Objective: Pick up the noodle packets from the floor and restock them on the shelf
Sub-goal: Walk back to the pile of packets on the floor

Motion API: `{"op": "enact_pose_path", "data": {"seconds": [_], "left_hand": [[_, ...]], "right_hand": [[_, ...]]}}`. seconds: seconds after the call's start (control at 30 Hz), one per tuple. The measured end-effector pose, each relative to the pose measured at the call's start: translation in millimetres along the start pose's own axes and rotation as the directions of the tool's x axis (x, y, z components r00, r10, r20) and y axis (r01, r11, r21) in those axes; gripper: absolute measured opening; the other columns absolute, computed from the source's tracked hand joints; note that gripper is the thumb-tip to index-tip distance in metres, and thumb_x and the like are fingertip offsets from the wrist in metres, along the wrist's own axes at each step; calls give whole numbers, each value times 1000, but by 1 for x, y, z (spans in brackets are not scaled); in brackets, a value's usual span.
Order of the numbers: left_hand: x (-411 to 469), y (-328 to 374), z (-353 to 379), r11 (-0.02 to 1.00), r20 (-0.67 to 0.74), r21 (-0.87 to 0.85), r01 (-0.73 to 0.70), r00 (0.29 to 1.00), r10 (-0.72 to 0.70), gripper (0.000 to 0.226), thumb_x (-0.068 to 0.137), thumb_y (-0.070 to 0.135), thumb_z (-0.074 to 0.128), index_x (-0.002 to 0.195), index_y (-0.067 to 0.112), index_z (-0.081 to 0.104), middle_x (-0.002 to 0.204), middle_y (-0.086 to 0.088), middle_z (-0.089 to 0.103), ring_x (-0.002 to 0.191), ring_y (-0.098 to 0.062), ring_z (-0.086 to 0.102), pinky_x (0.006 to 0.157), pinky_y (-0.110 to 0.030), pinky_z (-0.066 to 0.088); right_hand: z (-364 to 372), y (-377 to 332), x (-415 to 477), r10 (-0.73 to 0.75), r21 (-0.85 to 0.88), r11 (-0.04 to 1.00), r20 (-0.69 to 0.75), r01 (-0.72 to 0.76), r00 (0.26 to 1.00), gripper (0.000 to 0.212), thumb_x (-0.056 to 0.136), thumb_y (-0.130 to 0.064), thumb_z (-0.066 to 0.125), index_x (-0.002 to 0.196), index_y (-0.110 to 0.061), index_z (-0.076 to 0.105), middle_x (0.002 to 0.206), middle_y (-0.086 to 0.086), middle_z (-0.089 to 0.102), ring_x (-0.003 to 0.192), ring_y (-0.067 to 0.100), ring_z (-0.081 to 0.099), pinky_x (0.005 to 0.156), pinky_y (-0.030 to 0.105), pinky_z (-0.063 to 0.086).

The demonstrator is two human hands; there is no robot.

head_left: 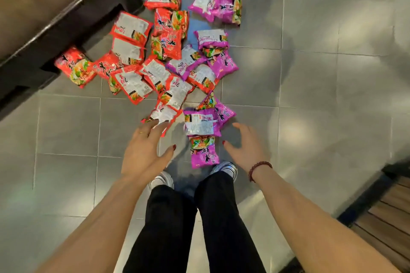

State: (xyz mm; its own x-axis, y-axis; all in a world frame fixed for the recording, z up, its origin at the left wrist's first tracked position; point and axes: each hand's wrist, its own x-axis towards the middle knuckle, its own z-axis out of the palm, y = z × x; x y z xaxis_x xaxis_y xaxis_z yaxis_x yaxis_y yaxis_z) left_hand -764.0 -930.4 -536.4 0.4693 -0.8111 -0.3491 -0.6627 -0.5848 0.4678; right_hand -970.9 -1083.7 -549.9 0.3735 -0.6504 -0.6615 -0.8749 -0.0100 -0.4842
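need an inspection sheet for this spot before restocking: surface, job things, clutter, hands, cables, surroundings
surface: grey tiled floor, glossy, with light reflections
job's things: red noodle packets and purple noodle packets in a loose overlapping pile on the floor, none picked up yet; one purple packet lies just ahead of the shoes
clutter: nothing seen
hands: left hand open, fingertips at the edge of a red packet, contact unclear; right hand open beside the purple packet, holding nothing
cables: nothing seen
surroundings: dark-framed unit at upper left, with one red packet at its base; wooden slats at lower right
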Motion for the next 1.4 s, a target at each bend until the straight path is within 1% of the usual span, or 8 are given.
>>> {"op": "enact_pose_path", "data": {"seconds": [0.27, 0.53, 0.63, 0.73, 0.87, 1.07, 1.23, 1.4], "left_hand": [[69, -82, 148, 998, 11, 30, -59, 998, 59, 65, 73, 38, 65, 133, 13, 58, 135, -17, 54, 124, -39, 48, 97, -49, 44], [89, -154, 243, 996, 92, 9, -93, 992, 92, 66, 75, 39, 63, 135, 12, 55, 137, -17, 51, 127, -38, 45, 102, -46, 41], [87, -170, 258, 998, 129, -18, -66, 989, 67, 69, 75, 39, 63, 138, 12, 52, 139, -17, 50, 128, -37, 45, 103, -49, 43], [81, -172, 262, 996, 148, -68, -58, 987, 68, 78, 73, 39, 66, 144, 14, 45, 145, -17, 46, 132, -36, 43, 106, -50, 42], [81, -156, 251, 987, 203, -147, -66, 974, 95, 104, 68, 37, 82, 153, 20, 25, 158, -14, 27, 144, -33, 27, 113, -50, 32], [83, -148, 249, 979, 55, -179, -98, 992, 110, 107, 56, 46, 84, 147, 17, 34, 147, -19, 39, 135, -40, 39, 104, -56, 42], [86, -157, 243, 864, 44, -469, 185, 982, -186, 63, 67, 20, 83, 125, 12, 59, 108, -1, 66, 96, -21, 63, 79, -24, 51], [76, -196, 255, 608, 139, -639, 471, 848, -512, 54, 58, 27, 75, 110, 26, 62, 96, 2, 69, 87, -18, 67, 86, -39, 56]], "right_hand": [[132, 78, 145, 53, 101, 993, 25, -55, 998, 53, 83, -28, 73, 130, -17, 51, 128, 4, 55, 120, 21, 50, 103, 35, 43], [233, 139, 243, 407, 322, 870, -44, -373, 912, 74, 73, -50, 78, 130, -12, 50, 126, 7, 59, 118, 29, 56, 97, 44, 50], [245, 138, 246, 416, 306, 885, -181, -351, 891, 27, 79, -41, 75, 83, -22, 56, 86, 0, 60, 91, 23, 63, 75, 34, 54], [244, 122, 226, 264, 402, 899, -176, -175, 948, 28, 86, -16, 68, 69, -22, 47, 75, 3, 58, 80, 26, 60, 61, 29, 50], [233, 91, 185, 235, 681, 712, -2, -171, 972, 29, 88, 2, 64, 70, -14, 47, 84, 10, 64, 91, 30, 68, 78, 48, 56], [216, 57, 147, 95, 853, 445, 257, -272, 962, 9, 88, 6, 59, 91, -3, 58, 94, 15, 68, 84, 28, 67, 72, 38, 58], [220, 74, 160, 99, 764, 620, 149, -178, 984, 4, 89, -9, 64, 91, -7, 61, 90, 8, 69, 80, 15, 67, 76, 32, 57], [258, 150, 198, 356, 153, 916, 117, -371, 927, 74, 51, -49, 89, 111, -17, 60, 107, 0, 65, 102, 17, 62, 94, 35, 52]]}}
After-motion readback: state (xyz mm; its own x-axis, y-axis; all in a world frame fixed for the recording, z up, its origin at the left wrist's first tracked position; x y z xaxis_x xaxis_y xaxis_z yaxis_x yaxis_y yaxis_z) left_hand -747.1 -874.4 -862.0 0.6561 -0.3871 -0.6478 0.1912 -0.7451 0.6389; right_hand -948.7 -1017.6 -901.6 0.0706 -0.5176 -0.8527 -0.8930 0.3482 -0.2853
